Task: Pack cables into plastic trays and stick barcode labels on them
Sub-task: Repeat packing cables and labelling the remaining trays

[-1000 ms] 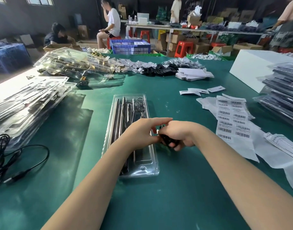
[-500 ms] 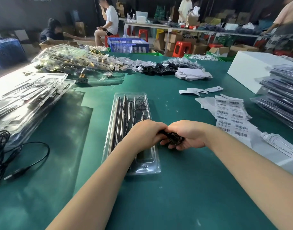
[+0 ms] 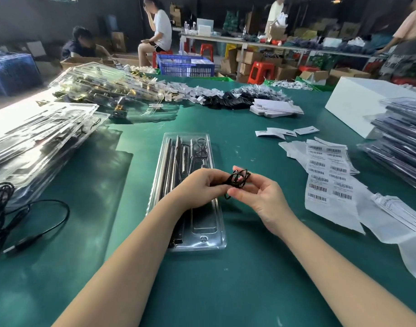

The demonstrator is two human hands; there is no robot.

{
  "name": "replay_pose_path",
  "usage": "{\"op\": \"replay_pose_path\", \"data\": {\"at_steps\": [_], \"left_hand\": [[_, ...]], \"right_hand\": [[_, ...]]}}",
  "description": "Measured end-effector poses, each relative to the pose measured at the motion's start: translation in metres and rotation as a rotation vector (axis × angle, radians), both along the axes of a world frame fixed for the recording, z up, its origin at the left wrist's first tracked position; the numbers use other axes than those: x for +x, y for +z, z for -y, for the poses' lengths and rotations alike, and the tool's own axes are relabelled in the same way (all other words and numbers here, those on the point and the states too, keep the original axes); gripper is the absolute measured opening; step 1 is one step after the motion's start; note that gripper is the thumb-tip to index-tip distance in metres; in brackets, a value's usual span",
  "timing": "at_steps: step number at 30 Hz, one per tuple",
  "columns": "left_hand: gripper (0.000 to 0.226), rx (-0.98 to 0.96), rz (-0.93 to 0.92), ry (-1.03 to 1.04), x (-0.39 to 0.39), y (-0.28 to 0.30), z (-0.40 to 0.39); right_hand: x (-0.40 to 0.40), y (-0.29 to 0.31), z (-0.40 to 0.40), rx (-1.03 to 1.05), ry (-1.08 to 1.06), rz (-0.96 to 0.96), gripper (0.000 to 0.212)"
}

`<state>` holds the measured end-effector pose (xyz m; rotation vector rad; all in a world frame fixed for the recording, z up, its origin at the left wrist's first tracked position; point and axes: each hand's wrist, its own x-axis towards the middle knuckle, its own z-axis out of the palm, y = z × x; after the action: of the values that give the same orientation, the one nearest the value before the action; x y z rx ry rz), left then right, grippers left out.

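Both my hands, left hand [image 3: 199, 187] and right hand [image 3: 261, 197], pinch the coiled cable [image 3: 237, 180]; loosening could spring it open at the tray's [image 3: 218, 234] three o'clock.

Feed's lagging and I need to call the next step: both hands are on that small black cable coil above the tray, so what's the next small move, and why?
Probably lower the black cable coil into the clear plastic tray just below. The left hand and right hand pinch it together, already bundled, above the tray's right side. The tray's near end looks unfilled, and the barcode label sheets lie untouched to the right.
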<state>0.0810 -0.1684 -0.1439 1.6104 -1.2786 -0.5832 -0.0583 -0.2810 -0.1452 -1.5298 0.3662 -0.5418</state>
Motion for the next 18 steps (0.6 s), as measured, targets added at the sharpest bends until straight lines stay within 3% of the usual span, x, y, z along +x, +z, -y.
{"op": "replay_pose_path", "data": {"at_steps": [6, 9, 13, 14, 16, 18], "left_hand": [[0.008, 0.080, 0.024, -0.097, 0.002, 0.001, 0.001], [0.025, 0.127, 0.028, -0.091, 0.000, 0.006, 0.005], [0.009, 0.288, 0.034, -0.119, -0.008, 0.028, 0.006], [0.023, 0.319, 0.016, -0.105, -0.011, 0.033, 0.004], [0.049, 0.349, 0.217, 0.075, -0.022, 0.042, -0.006], [0.056, 0.443, 0.634, 0.306, -0.042, 0.043, -0.028]], "right_hand": [[-0.003, -0.004, 0.005, -0.089, 0.108, 0.051, 0.034], [-0.006, -0.007, 0.010, -0.166, 0.085, 0.034, 0.022], [-0.007, -0.011, 0.012, -0.246, -0.020, 0.046, 0.008], [-0.006, -0.011, 0.012, -0.242, -0.039, 0.047, 0.007], [-0.005, -0.011, 0.010, -0.207, -0.071, 0.034, 0.004], [-0.005, -0.011, 0.010, -0.159, -0.088, 0.029, 0.014]]}}
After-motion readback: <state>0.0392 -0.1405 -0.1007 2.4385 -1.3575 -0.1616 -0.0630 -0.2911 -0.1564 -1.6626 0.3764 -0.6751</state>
